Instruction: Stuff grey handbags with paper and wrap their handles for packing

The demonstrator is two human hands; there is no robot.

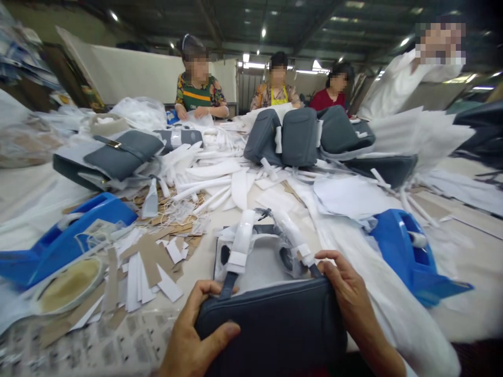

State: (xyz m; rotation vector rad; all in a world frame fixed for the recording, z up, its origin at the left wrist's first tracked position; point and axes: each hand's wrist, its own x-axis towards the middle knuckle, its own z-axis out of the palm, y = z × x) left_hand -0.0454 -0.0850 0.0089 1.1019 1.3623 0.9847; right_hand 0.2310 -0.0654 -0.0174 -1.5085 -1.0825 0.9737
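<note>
A dark grey handbag (271, 324) stands at the near edge of the table, right in front of me. My left hand (194, 330) grips its left end, thumb across the front and fingers curled over the top. My right hand (348, 296) clasps its right top corner, fingers bent over the edge. The bag's handle (271, 235) arches away from me, wrapped in white paper and clear plastic.
Blue tape dispensers sit at left (66, 235) and right (412, 256). Paper and cardboard scraps (153, 262) litter the left side. More grey bags (298, 136) and white wrapping strips (212, 178) fill the middle. Several people work at the far side; a person in white stands at right.
</note>
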